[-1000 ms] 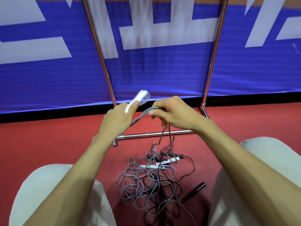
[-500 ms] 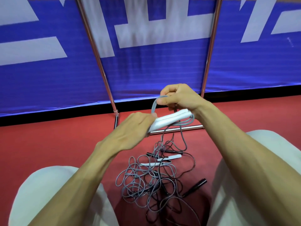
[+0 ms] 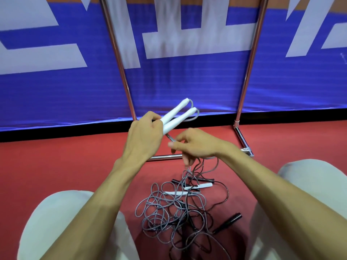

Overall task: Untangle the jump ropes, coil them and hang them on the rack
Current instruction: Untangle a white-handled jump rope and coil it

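Left hand (image 3: 144, 136) grips both white handles (image 3: 176, 117) as a pair, fingers curled round their near ends. Right hand (image 3: 195, 145) pinches the grey cord (image 3: 169, 137) just below them, thumb against forefinger. The rest of that cord drops into the tangle (image 3: 169, 212) on the red floor (image 3: 56, 166) between the knees, mixed with a black rope. My take for the step: use the handle pair as anchor, feed cord through the right pinch in even loops, lift slowly, and stop and free any snag by hand, since yanking likely tightens the knot. Handle long axes run lower-left to upper-right in a narrow V, cord ends up and away, toward the rack (image 3: 120, 59).
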Demonstrator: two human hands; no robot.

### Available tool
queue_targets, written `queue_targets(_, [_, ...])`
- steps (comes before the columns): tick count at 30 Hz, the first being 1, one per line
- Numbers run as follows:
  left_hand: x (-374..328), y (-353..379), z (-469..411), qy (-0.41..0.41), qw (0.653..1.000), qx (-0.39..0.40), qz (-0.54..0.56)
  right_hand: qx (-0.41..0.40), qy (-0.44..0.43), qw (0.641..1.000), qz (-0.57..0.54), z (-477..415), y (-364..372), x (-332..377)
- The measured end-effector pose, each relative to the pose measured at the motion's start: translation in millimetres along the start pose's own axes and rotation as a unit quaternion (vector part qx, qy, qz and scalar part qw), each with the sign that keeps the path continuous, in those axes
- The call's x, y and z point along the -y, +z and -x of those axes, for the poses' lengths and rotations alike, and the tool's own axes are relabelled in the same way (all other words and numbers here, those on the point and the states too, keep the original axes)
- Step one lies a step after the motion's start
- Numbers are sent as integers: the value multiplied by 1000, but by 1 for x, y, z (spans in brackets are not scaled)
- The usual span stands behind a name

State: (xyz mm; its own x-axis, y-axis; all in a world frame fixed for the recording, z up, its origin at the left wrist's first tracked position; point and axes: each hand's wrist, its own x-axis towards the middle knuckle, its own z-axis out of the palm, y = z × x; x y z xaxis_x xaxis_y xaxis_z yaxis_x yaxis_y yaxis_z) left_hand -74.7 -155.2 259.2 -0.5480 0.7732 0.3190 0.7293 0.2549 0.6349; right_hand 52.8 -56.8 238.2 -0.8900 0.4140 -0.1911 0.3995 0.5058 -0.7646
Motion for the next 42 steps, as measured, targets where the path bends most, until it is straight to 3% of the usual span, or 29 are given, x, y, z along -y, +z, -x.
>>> queue_targets(3, [7, 7, -2, -17, 996, 14, -85, 70, 0, 985, 155, 4, -2, 1])
queue_targets(7, [15, 12, -8, -37, 992, 9, -123, 82, -28, 987, 135, 10, -7, 6])
queue_targets(10, [19, 12, -10, -54, 988, 34, -138, 30, -86, 985, 146, 14, -14, 9])
queue_targets(13, [13, 9, -6, -53, 990, 76, -110, -70, -145, 972, 172, 19, -25, 9])
queue_targets(17, [3, 4, -1, -51, 972, 221, -57, -228, -143, 955, 124, 20, -41, 1])
queue_targets(19, [1, 4, 2, -50, 952, 296, -55, -255, -127, 954, 95, 20, -44, 0])
queue_targets(22, [-2, 9, 9, -22, 930, 351, -105, -226, -103, 965, 88, 19, -41, -2])
queue_targets(29, [-7, 7, 15, 24, 951, 288, -106, -91, -57, 994, 10, 19, -42, -6])
queue_targets(36, [-8, 6, 15, 64, 989, 133, 21, -110, -60, 977, -170, 26, -56, -4])
queue_targets(40, [-13, 2, 19, 83, 977, 189, 56, -61, -61, 950, -302, 28, -60, -5])
queue_targets(42, [-15, 0, 19, 44, 959, 232, 156, -55, -49, 907, -414, 26, -60, -5])
